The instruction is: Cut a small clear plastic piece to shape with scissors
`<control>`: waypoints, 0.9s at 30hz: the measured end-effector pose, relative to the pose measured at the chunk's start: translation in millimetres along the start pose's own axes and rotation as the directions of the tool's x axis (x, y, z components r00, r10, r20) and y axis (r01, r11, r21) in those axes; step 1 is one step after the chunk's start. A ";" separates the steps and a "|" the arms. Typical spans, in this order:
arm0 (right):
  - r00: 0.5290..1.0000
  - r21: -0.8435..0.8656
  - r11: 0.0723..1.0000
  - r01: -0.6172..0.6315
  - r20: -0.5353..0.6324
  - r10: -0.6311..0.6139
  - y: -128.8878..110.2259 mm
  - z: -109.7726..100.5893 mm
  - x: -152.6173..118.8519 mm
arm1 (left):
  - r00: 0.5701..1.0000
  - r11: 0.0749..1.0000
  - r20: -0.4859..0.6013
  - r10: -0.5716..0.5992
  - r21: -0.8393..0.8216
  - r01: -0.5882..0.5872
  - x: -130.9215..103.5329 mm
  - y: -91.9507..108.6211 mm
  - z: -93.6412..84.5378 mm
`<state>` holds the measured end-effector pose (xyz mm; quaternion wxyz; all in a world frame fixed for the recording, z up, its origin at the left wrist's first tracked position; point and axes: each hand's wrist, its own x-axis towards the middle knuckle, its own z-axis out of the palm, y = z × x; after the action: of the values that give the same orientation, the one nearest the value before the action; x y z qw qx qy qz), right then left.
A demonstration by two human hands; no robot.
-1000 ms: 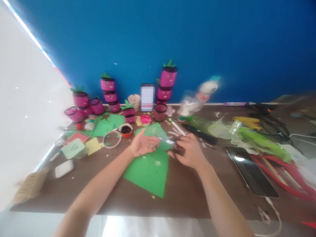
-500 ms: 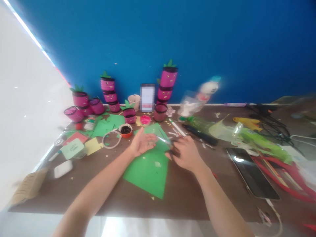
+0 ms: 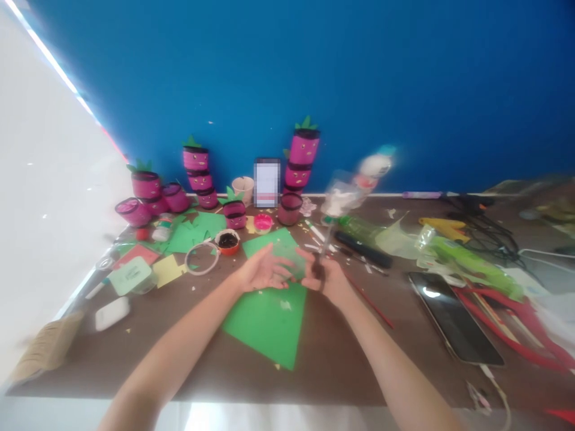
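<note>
My left hand (image 3: 263, 270) is above the green paper sheet (image 3: 269, 326), its fingers closed on a see-through greenish piece (image 3: 286, 258), perhaps plastic. In my right hand (image 3: 330, 278) is a pair of scissors (image 3: 318, 267), blades pointing up and blurred by motion. The right fingertips meet the far edge of the see-through piece, so it spans both hands. Behind my hands, a red bottle cap (image 3: 227, 241) with dark stuff inside and a clear ring (image 3: 202, 258) lie on the table.
Pink pots with leaves (image 3: 197, 173) are stacked along the blue wall beside a propped phone (image 3: 267, 182). On the right lie a black phone (image 3: 456, 317), a yellow glue gun (image 3: 442, 229) and a black stick (image 3: 363, 248). A white case (image 3: 112, 313) lies left.
My right hand has turned the scissors from pointing left to pointing up. Both hands have come together, and the see-through piece now shows between them. A red stick has come into sight.
</note>
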<state>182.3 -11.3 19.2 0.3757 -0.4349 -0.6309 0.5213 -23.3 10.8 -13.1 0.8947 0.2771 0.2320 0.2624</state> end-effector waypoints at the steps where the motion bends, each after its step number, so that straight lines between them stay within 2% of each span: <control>1: 0.999 0.011 1.000 0.005 0.040 -0.006 -2.4 -0.2 -0.4 | 0.999 0.999 0.017 -0.042 0.022 0.041 0.7 -1.0 -1.0; 5: 0.993 0.042 0.999 0.005 0.120 -0.010 -8.9 -1.0 -2.3 | 0.979 0.979 0.077 -0.191 0.093 0.183 3.9 -4.3 -6.4; 8: 0.991 0.079 0.997 -0.009 0.136 -0.001 -6.2 -0.7 -2.3 | 0.976 0.978 0.094 -0.196 0.093 0.188 3.7 -5.2 -6.6; 11: 0.998 0.104 0.994 -0.012 0.061 0.006 1.3 -0.2 -0.1 | 0.987 0.993 0.107 -0.120 0.014 0.119 1.6 -5.1 -0.9; 13: 0.999 0.110 0.994 -0.011 -0.045 0.016 6.5 0.9 2.1 | 0.993 0.995 0.074 0.091 -0.047 -0.087 1.4 -5.8 4.1; 14: 0.994 0.107 0.994 -0.018 -0.106 0.029 8.7 1.8 3.3 | 0.976 0.976 0.039 0.214 -0.047 -0.212 2.1 -6.6 6.3; 16: 0.974 0.106 0.993 -0.050 -0.214 0.072 12.1 4.8 5.3 | 0.906 0.907 -0.056 0.420 0.002 -0.420 4.9 -9.2 9.9; 18: 0.956 0.113 0.989 -0.090 -0.269 0.117 14.4 8.5 6.7 | 0.838 0.850 -0.141 0.527 0.073 -0.522 8.7 -12.1 12.6; 20: 0.951 0.107 0.989 -0.100 -0.283 0.127 15.5 10.9 7.0 | 0.800 0.826 -0.208 0.563 0.125 -0.550 11.9 -14.1 14.6; 23: 0.952 0.016 0.999 -0.049 -0.302 0.052 14.2 8.7 4.9 | 0.753 0.812 -0.311 0.580 0.142 -0.567 13.6 -13.2 15.6; 25: 0.962 -0.133 0.991 -0.009 -0.270 -0.028 11.9 3.7 2.6 | 0.715 0.796 -0.375 0.590 0.124 -0.592 13.1 -10.4 14.2; 27: 0.970 -0.374 0.926 0.050 -0.203 -0.134 9.4 -1.6 0.3 | 0.683 0.777 -0.418 0.599 0.098 -0.622 12.1 -6.9 12.0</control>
<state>185.1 -9.7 10.2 0.3811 -0.5231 -0.6901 0.3238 -5.1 8.7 -11.8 0.6894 0.2507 0.3094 0.6051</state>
